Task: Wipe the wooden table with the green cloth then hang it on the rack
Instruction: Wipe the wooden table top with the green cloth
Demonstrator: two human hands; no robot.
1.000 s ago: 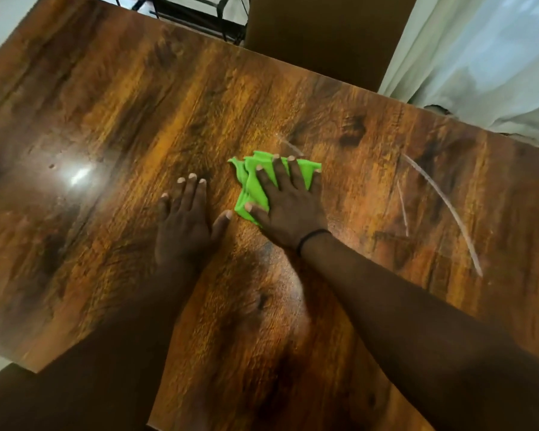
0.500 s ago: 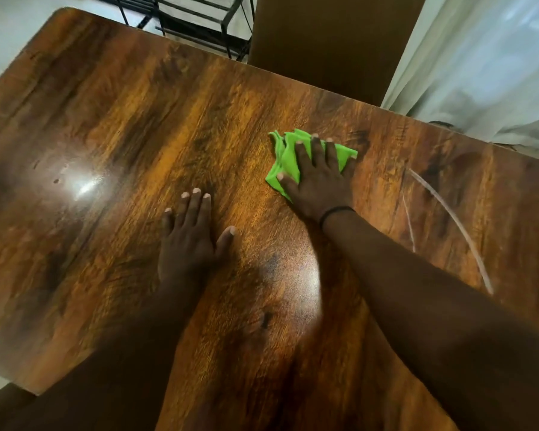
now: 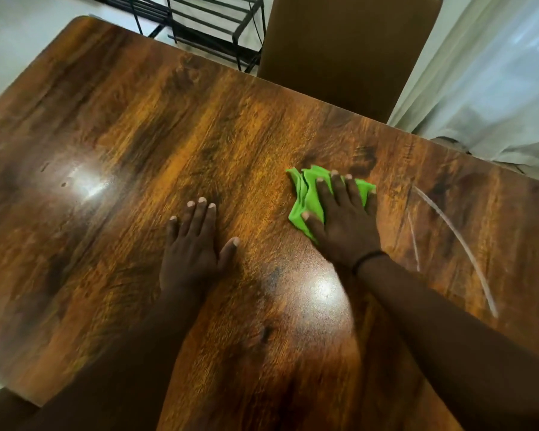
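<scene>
The glossy wooden table (image 3: 137, 157) fills most of the head view. A crumpled green cloth (image 3: 305, 197) lies on it right of centre, pressed flat under my right hand (image 3: 343, 222), whose spread fingers cover the cloth's right part. My left hand (image 3: 193, 247) rests palm down on bare wood to the left of the cloth, fingers apart, holding nothing. A black metal rack (image 3: 199, 29) stands on the floor beyond the table's far edge.
A brown chair back (image 3: 349, 51) stands at the far side of the table. White curtains (image 3: 486, 88) hang at the right. Pale curved streaks (image 3: 455, 241) mark the tabletop right of my right hand. Light floor shows at the far left.
My right hand has slid the cloth away from me and to the right across the table. My left hand has stayed flat in the same spot.
</scene>
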